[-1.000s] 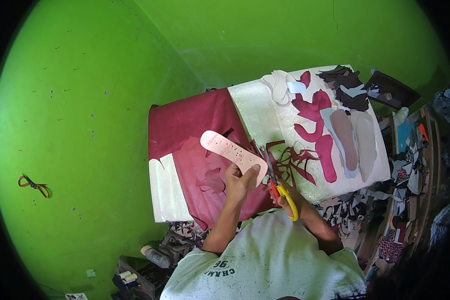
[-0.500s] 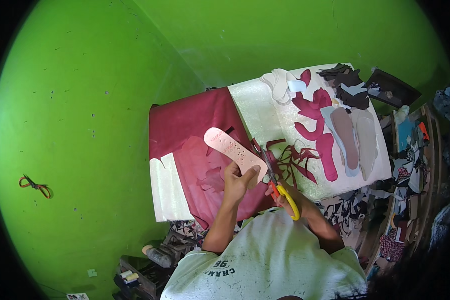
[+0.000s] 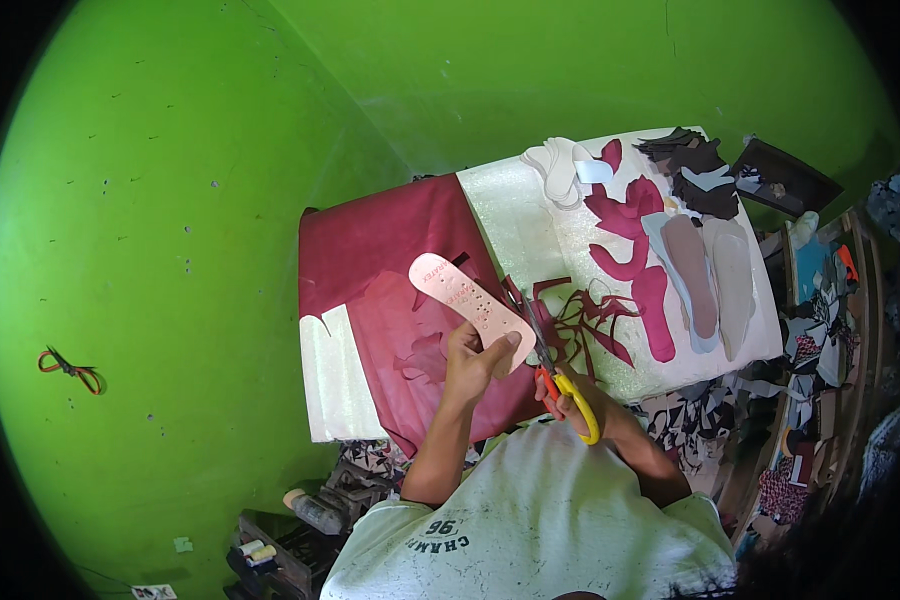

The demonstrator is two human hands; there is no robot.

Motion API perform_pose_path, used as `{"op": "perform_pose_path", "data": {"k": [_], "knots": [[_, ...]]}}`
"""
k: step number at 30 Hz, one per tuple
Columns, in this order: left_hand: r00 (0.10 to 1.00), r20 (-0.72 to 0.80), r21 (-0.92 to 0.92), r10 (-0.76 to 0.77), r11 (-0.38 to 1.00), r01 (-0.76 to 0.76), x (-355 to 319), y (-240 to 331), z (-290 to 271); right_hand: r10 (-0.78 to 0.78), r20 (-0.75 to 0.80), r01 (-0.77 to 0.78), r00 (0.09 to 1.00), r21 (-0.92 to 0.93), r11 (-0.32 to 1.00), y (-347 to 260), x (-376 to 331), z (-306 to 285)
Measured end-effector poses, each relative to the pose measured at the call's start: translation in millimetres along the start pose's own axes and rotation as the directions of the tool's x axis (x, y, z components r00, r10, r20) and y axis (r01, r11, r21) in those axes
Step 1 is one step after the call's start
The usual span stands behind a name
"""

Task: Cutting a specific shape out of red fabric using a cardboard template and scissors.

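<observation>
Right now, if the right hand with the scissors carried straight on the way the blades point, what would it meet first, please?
The right hand aims its scissors up and left; first in line looks to be the pink insole-shaped piece held by the left hand, then the maroon sheet. Depth is unclear.

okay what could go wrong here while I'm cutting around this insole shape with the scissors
The scissors work right beside your left hand, which holds the pink insole pattern, so the thumb could get nicked. The pattern sticks out past your grip and may flex, skewing the cut. The maroon offcuts near the blades could snag.
</observation>
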State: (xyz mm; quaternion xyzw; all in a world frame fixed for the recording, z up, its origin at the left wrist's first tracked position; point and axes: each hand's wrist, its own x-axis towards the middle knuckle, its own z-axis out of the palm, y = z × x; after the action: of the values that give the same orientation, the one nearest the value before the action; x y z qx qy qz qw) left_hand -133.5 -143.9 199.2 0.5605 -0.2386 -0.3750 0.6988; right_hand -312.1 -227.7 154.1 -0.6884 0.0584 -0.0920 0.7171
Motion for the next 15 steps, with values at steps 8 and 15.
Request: {"op": "perform_pose_path", "data": {"k": [8, 15], "knots": [[1.0, -0.013, 0.028, -0.007, 1.0, 0.008, -2.2, 0.9, -0.6, 0.02, -0.022, -0.021, 1.0, -0.02, 1.0, -8.4, 1.6, 4.0], [1.0, 0.003, 0.031, -0.026, 0.999, 0.026, -7.6, 0.5, -1.1, 0.129, -0.141, -0.114, 0.982, 0.107, 0.988, -2.6, 4.8, 5.8]]}}
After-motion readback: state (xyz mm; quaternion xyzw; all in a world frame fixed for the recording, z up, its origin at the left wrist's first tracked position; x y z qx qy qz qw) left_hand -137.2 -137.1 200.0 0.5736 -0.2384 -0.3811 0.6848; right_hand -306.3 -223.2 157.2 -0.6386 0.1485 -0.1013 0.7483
